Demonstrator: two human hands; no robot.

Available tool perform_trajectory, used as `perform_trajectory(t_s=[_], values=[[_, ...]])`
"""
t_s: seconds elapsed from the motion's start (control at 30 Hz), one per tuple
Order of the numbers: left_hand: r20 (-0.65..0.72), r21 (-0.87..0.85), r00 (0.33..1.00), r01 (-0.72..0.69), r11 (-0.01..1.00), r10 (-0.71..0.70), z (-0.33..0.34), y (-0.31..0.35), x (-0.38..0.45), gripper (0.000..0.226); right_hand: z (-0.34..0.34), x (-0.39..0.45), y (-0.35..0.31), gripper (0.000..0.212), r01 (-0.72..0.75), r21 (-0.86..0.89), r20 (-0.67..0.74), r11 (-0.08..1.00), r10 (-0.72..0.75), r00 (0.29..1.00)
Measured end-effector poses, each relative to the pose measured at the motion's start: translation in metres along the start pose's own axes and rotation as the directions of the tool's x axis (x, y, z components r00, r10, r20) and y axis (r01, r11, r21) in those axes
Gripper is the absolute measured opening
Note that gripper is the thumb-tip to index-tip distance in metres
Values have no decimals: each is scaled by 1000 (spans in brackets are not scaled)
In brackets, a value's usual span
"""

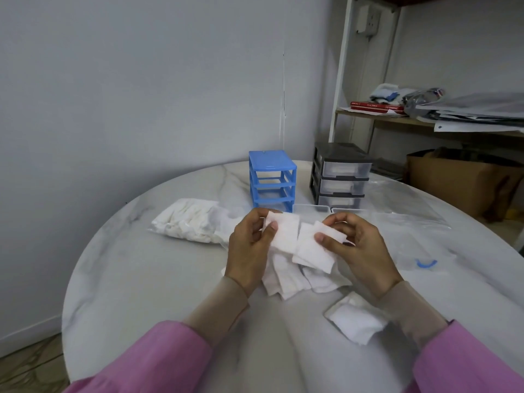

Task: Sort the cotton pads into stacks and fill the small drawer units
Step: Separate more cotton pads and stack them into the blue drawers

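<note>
White cotton pads held in both hands above round marble table (141, 279). Left hand (249, 245): thumb and curled fingers pinched on one square pad (285, 234), raised above loose pile (295, 276). Right hand (360, 251): thumb pressed on a few overlapped pads (312, 248), fingers curled behind them — grip closed on pads, not wide. Loose pile of unsorted pads lay on tabletop directly beneath hands. Small neat stack (354, 321) rested nearer the body, under right forearm, apart from pile. Clear bag of further pads (190, 222) lay to left of hands, just beside pile. Blue drawer frame (272, 180) stood upright beyond hands, slots without drawers. Dark drawer unit (340, 177) stood to its right, close but separate — three clear drawers seated, white contents faintly visible. Clear drawers (312, 207) lay on table in front of dark unit, partly hidden by hands. Crumpled clear plastic (411, 222) spread at right with blue curved piece (426, 263) on it. Pink sleeves (158, 361) over beige cuffs at bottom edge.
</note>
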State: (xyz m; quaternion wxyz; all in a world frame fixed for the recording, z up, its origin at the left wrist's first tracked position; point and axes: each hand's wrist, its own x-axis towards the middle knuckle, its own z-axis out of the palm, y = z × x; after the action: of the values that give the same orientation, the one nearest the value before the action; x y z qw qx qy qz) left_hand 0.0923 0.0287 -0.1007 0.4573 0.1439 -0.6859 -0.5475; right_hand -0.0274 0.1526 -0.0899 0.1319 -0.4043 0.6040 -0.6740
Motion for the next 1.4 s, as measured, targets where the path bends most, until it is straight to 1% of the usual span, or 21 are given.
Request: perform_trajectory(t_s=[0.1, 0.2, 0.33, 0.43, 0.5, 0.57, 0.67, 0.73, 0.77, 0.83, 1.0, 1.1, 1.17, 1.27, 1.4], values=[[-49, 8, 999, 13, 1000, -12, 0, 0, -2, 24, 0, 1, -6, 14, 32, 17, -62, 999, -31, 998], [-71, 52, 997, 19, 998, -15, -1, -1, -1, 30, -1, 0, -8, 14, 59, 24, -64, 998, -58, 996], [-29, 167, 998, -50, 985, 56, -2, -1, -1, 35, 0, -2, -9, 16, 48, 88, -26, 995, -46, 999], [22, 205, 998, -64, 977, 61, -2, 3, -3, 45, 0, -2, -8, 19, 85, 57, 11, 995, -85, 996], [51, 208, 996, -75, 975, 66, -2, 2, -3, 50, 0, -2, -6, 23, 105, 6, 39, 994, -105, 994], [57, 192, 995, -89, 977, 79, -1, 2, -4, 44, 0, -1, -3, 24, 95, -36, 54, 995, -93, 994], [64, 168, 993, -105, 980, 96, 1, 4, -5, 23, 0, -1, 0, 25, 67, -20, 53, 998, -66, 996], [66, 162, 993, -109, 981, 99, 1, 4, -5, 18, 0, -1, 1, 25, 61, -15, 48, 998, -60, 997], [71, 160, 992, -113, 981, 103, 0, 3, -4, 18, 0, -1, 1, 24, 62, -16, 50, 998, -61, 997], [86, 148, 992, -109, 983, 97, -1, 1, -3, 27, 0, -1, 0, 26, 73, -13, 65, 997, -72, 995], [161, 66, 986, -47, 997, 36, 1, 5, -3, 38, 2, -1, -3, 28, 85, 26, 123, 996, -87, 989], [212, 34, 977, -37, 999, 29, 4, 5, -3, 34, 3, -2, -3, 27, 104, 31, 156, 994, -107, 982], [236, 21, 972, -19, 1000, 14, 6, 6, -4, 32, 4, -2, -3, 27, 112, 42, 151, 993, -117, 982], [275, -6, 960, 55, 998, -51, 8, 9, -6, 32, 3, -2, -2, 26, 118, 41, 133, 992, -123, 984], [260, -47, 958, 137, 990, -120, 8, 13, -8, 31, 2, -2, -1, 25, 135, 19, 126, 991, -136, 983]])
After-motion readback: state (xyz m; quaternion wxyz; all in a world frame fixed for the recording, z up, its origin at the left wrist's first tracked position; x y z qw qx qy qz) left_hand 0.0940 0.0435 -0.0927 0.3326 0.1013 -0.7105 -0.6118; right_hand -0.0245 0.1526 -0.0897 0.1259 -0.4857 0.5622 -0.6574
